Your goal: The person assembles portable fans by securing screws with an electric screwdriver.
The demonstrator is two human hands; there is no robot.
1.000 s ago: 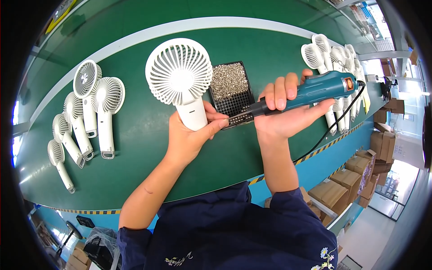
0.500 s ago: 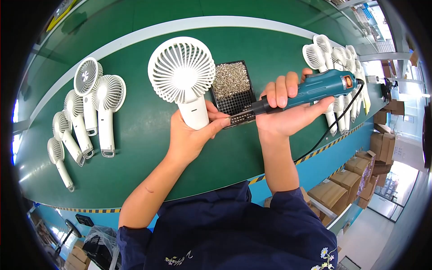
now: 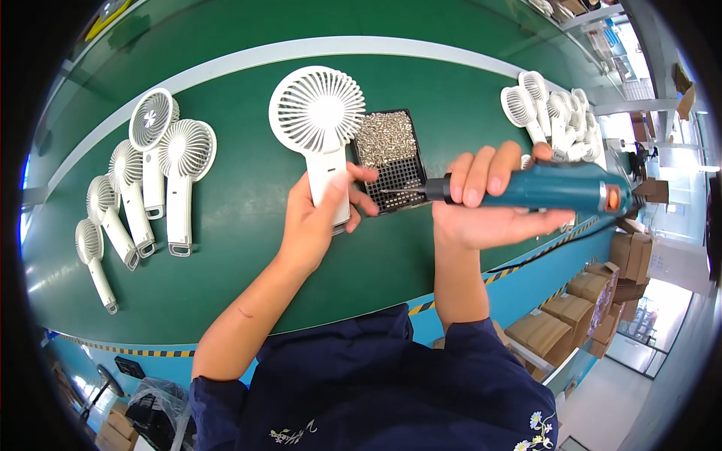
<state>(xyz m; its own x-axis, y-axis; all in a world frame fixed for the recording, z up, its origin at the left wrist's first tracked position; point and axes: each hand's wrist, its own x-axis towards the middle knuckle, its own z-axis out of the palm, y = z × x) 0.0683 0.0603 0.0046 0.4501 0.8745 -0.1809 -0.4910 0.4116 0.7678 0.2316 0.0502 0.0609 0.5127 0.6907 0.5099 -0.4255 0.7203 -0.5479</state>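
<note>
Green workbench [image 3: 383, 278], left fingers [image 3: 332, 200] clamping fan [image 3: 324, 165], long axis pointing away, right fingers [image 3: 477, 178] clamping screwdriver [image 3: 553, 189] pointing left

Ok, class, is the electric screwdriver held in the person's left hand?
No, the right hand grips the electric screwdriver, while the left hand holds a white handheld fan.
</note>
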